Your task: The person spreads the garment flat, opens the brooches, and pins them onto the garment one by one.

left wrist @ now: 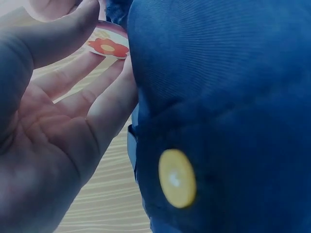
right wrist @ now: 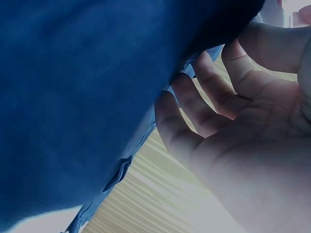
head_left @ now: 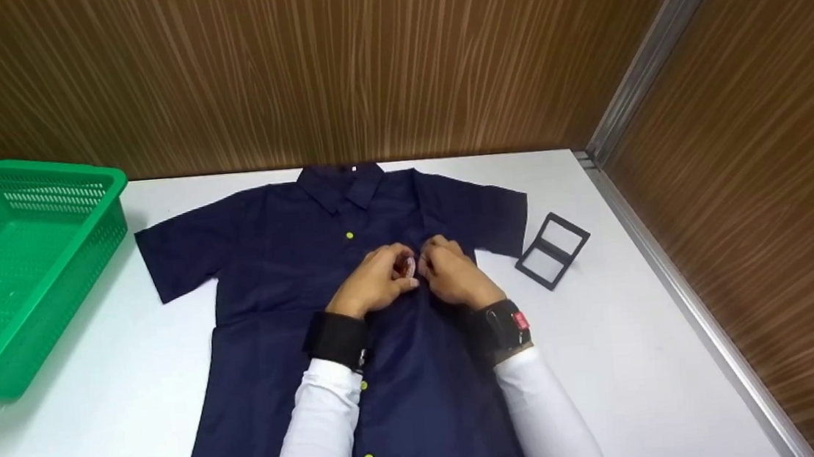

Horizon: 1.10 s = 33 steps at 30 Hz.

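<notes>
A dark navy short-sleeved shirt (head_left: pixel 263 270) lies front up on the white table, its collar toward the back wall. On its chest, my left hand (head_left: pixel 373 281) pinches a small round badge between thumb and fingers. In the left wrist view the badge (left wrist: pixel 109 46) shows a red flower on white. My right hand (head_left: pixel 451 272) is just to the right of it, thumb and forefinger pinching the shirt cloth. The right wrist view shows those fingers (right wrist: pixel 209 80) at a raised fold; their tips are partly hidden by cloth. A yellow button (left wrist: pixel 177 178) appears below the left hand.
At the left stands a green perforated plastic basket (head_left: pixel 79 268). A dark frame with two clear windows (head_left: pixel 553 250) lies by the shirt's right sleeve. A wood-patterned wall (head_left: pixel 334 65) borders the back of the white table (head_left: pixel 624 357), and another closes the right side.
</notes>
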### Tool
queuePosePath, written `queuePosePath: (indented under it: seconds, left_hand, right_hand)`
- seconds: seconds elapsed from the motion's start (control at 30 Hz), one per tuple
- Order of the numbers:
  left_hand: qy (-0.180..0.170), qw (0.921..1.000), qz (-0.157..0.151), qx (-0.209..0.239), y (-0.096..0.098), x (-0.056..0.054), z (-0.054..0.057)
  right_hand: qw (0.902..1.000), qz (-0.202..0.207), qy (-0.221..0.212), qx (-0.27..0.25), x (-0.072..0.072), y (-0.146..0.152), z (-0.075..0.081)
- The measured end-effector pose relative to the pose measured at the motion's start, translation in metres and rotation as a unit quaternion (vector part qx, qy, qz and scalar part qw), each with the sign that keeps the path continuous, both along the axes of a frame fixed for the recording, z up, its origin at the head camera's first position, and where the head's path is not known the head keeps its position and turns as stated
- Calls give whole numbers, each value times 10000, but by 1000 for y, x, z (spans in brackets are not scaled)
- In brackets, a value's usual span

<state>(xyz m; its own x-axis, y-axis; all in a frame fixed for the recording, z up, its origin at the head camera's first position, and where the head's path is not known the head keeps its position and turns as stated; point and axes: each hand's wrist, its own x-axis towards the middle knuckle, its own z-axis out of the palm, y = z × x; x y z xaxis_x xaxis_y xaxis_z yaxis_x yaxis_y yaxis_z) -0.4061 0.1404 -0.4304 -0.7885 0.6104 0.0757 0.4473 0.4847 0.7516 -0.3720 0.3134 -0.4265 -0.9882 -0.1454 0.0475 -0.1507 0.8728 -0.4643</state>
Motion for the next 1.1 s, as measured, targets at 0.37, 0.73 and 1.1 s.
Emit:
queuePosePath:
  seconds: [0.37,0.73,1.1]
  left_hand:
    - [-21,9995,-72,309,-3,-4,-3]
    - [-49,9987,-131,491,-6,-6,-4]
    - [-55,9966,-318,757,-6,-6,-5]
  right_hand:
    - [9997,97,-57,-232,-2,4,-1]
    - [9993,271,74,-256,-1,5,0]
    - [9989,375,184,-195,0,4,0]
